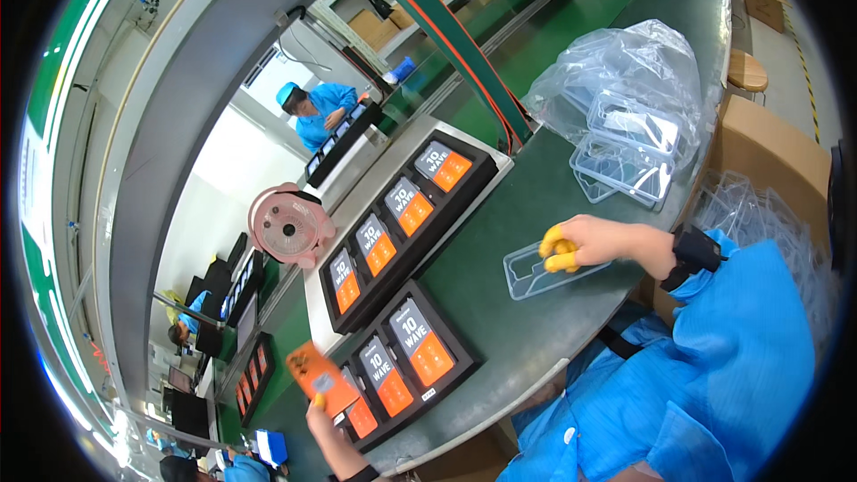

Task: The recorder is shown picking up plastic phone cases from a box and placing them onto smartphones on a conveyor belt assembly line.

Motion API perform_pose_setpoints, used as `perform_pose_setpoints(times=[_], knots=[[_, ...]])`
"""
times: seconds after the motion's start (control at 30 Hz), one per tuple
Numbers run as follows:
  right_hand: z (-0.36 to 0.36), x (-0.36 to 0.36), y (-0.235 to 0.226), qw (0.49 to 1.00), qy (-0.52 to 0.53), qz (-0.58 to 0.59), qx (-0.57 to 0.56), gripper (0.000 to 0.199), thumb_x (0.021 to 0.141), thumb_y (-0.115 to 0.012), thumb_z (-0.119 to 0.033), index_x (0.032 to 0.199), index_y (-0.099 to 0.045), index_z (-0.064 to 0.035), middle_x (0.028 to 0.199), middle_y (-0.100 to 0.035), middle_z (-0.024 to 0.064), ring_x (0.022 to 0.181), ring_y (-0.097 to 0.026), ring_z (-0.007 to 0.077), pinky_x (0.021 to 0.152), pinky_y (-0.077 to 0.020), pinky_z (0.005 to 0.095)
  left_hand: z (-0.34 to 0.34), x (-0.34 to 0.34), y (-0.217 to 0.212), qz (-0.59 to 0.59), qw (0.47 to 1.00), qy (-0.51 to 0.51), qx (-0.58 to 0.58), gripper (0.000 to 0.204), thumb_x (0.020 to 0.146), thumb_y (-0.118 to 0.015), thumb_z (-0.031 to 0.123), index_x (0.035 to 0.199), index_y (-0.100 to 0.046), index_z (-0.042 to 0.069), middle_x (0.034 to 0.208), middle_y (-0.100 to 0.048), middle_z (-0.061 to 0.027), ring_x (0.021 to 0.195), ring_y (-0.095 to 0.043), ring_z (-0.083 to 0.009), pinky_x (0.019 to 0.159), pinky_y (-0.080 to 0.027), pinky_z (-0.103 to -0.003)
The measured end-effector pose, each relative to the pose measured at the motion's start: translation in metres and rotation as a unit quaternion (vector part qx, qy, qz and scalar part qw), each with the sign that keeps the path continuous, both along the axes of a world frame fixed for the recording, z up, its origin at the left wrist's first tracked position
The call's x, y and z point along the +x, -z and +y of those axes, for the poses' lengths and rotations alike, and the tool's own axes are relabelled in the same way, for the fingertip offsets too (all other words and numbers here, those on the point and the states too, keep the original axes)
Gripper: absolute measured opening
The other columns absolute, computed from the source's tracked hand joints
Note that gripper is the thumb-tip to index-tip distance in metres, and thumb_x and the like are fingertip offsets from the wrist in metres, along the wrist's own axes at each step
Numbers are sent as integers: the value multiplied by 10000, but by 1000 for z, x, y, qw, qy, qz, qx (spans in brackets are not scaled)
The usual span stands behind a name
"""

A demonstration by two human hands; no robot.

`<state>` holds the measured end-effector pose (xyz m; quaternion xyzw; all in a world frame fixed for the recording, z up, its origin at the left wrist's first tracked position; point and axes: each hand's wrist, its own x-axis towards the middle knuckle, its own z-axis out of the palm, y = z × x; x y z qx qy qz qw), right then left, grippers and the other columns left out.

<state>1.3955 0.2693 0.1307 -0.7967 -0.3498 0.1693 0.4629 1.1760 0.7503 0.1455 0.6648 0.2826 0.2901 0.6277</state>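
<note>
In my left hand (323, 424), at the lower left, an orange smartphone (314, 373) is tilted above the near black tray (464, 359). A yellow finger cot shows on the thumb. That tray holds several flat boxes printed in grey and orange, and the phone partly covers the leftmost one. My right hand (591, 241), with yellow finger cots, is closed at the far edge of a clear plastic blister tray (525, 283) on the green table. The fingers hide part of that edge.
A second black tray (489, 165) of similar boxes sits on a raised metal ledge beside a pink fan (287, 225). Clear blister trays (625, 161) and a plastic bag (643, 54) lie at the far right. A cardboard box (768, 152) stands beside the table. Co-workers in blue work beyond.
</note>
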Motion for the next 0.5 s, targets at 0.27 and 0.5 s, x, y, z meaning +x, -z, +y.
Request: perform_pose_setpoints(times=[0.27, 0.5], knots=[[106, 0, 62, 956, -2, 34, 291, 326, 861, -485, -187, 1121, -418, -2, 1029, -523, 67, 960, -469, 115, 829, -384, 263, -217, 126, 65, -95, 939, 308, -121, 354, 804, -495, 162, 1087, -469, -49, 1014, -556, -121, 925, -548, -212, 810, -428, -317], [20, 4, 17, 920, 199, -263, 211, 255, 724, -614, -149, 928, -547, -12, 797, -550, 128, 705, -546, 276, 603, -445, 317, -261, 184, 78, 23, 834, 266, 483, 616, 706, -648, 267, 1145, -346, -42, 1097, -381, -210, 1049, -348, -374, 893, -302, -403]])
